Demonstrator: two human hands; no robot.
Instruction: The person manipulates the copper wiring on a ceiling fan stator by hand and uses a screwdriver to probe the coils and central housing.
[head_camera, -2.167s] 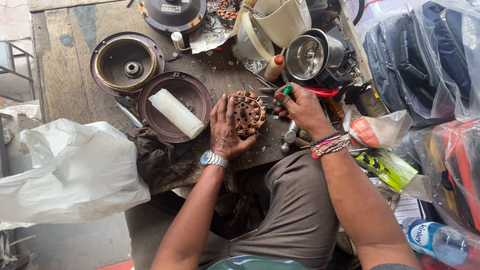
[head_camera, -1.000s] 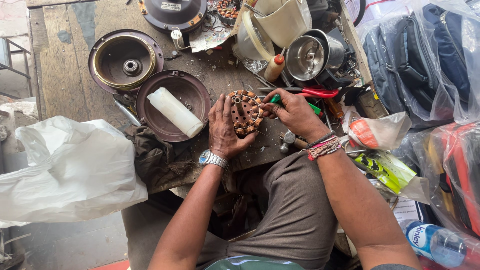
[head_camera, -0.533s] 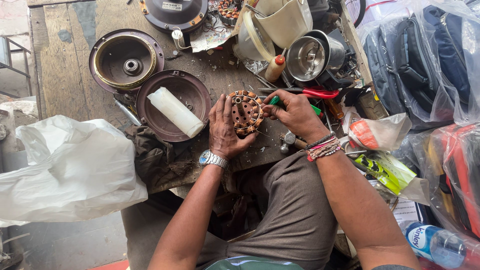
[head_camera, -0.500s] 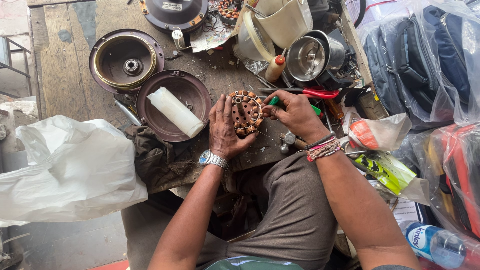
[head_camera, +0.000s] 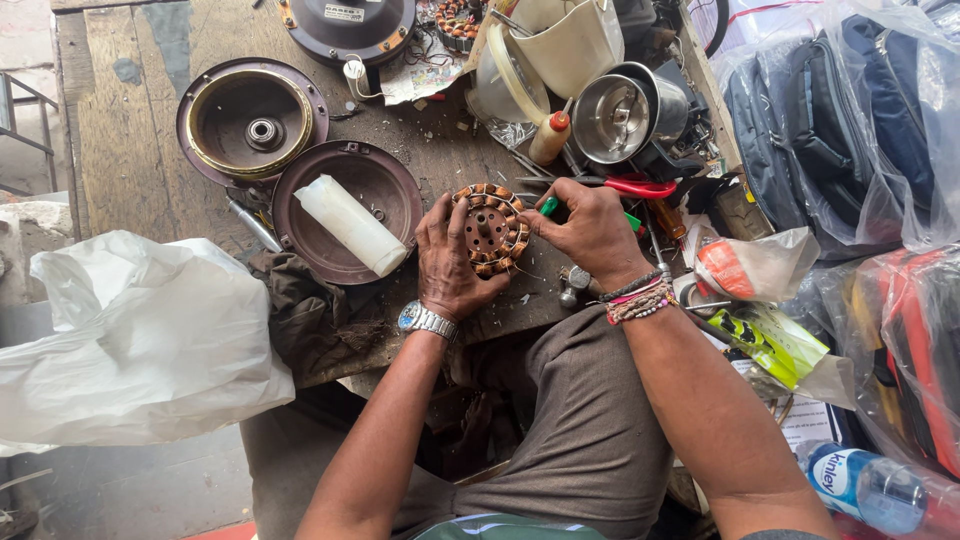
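Gripping the round copper-wound stator (head_camera: 489, 229) from its left side, the left hand (head_camera: 450, 260) steadies it near the front edge of the wooden bench (head_camera: 130, 130). The right hand (head_camera: 590, 232) is closed around a green-handled tool (head_camera: 548, 206), its tip at the stator's right rim. Just left lies a brown round cover (head_camera: 385, 185) holding a white plastic-wrapped roll (head_camera: 349, 224); red-handled pliers (head_camera: 635, 187) rest behind the right hand

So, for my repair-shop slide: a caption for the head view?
Left hand steadies a round copper-wound stator on a worn wooden bench; right hand works it with a green-handled tool.
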